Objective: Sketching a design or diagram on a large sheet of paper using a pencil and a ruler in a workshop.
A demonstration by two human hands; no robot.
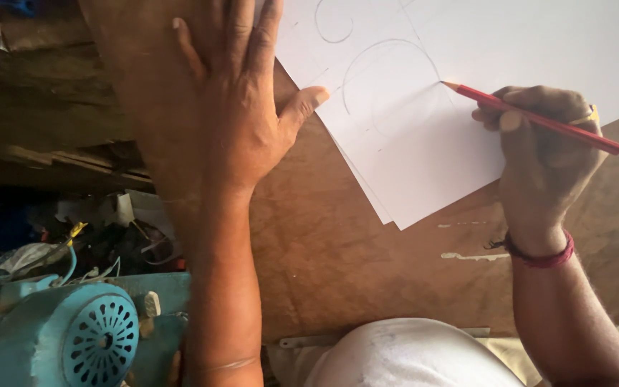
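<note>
While the left hand [209, 100] lies flat with fingers spread, pressing the white paper [467, 115] on the brown board [367, 272], the right hand [546, 150] pinches a red pencil [539, 120], tip on the curved lines [388, 79], some drawn, much paper bare

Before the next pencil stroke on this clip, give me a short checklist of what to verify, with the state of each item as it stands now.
1. Left hand lies flat on the paper: ok.
2. Right hand grips the red pencil: ok.
3. Pencil tip touches the sheet at the drawn curve: ok.
4. Sheets squared up: not ok, a lower sheet's edge peeks out at the bottom left.
5. Paper fully backed by the brown board: cannot tell, the top is out of view.
6. Tip sharpness: cannot tell.
</note>
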